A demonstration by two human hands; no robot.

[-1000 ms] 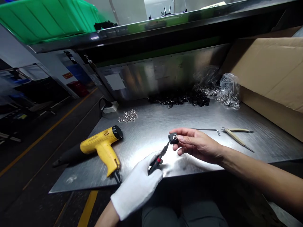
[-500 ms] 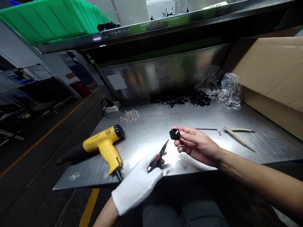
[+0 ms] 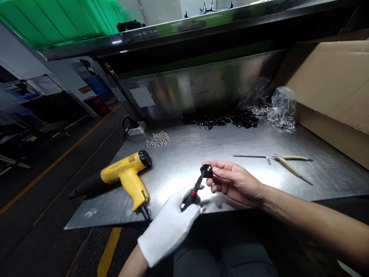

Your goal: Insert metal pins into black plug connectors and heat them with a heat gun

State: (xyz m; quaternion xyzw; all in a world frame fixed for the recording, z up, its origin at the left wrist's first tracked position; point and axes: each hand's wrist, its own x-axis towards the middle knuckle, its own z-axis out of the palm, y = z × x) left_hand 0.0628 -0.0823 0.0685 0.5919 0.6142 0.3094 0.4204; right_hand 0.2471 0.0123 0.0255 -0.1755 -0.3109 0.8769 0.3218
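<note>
My left hand (image 3: 173,221), in a white glove, is wrapped round black pliers (image 3: 193,193) with a red band. The pliers' tip points up and right and meets the lower left side of a small black part (image 3: 206,171). That part, with a shiny metal piece on it, is pinched between the thumb and fingers of my bare right hand (image 3: 236,181). Both hands are above the front of the metal table (image 3: 184,154). Whether the pliers' jaws grip the part is too small to tell.
A yellow heat gun (image 3: 127,175) lies at left, near small metal pieces (image 3: 158,139). Black parts (image 3: 225,120) and bagged metal pieces (image 3: 282,111) are at the back. A hex key (image 3: 252,156), cutters (image 3: 291,161) and a cardboard box (image 3: 334,84) are at right.
My right hand has moved left and slightly down with the black part, bringing it against the pliers' tip. My left hand has hardly moved and still holds the pliers.
</note>
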